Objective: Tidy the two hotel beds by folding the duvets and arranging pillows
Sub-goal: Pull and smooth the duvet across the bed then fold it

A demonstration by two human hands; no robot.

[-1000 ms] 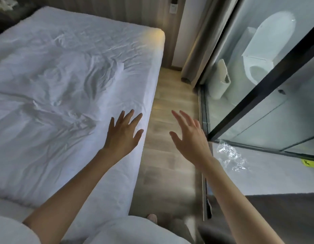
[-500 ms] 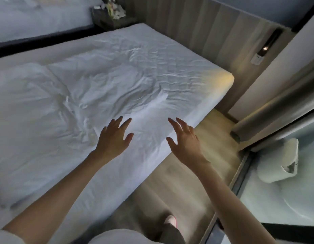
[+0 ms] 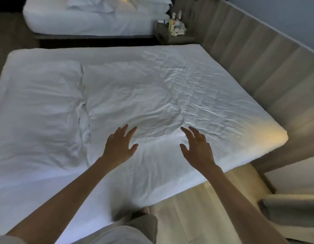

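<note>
Both hands are empty here, fingers spread and relaxed, nothing pinched. The left hand (image 3: 120, 145) and right hand (image 3: 196, 148) hang side by side in the lower middle of the frame, palms down over the wrinkled white sheet of the near bed (image 3: 170, 85). Can't tell if they actually touch it. My guess is they're held flat like that to smooth out the creases right in front of them. The puffy white duvet (image 3: 40, 110) sits at the left of the frame, at the end away from the pale wood-panelled headboard wall (image 3: 258, 59). It looks folded already, which leaves the right end bare for pillows. The white pillows (image 3: 93, 5) are piled on the far white bed (image 3: 82, 25), top left.
</note>
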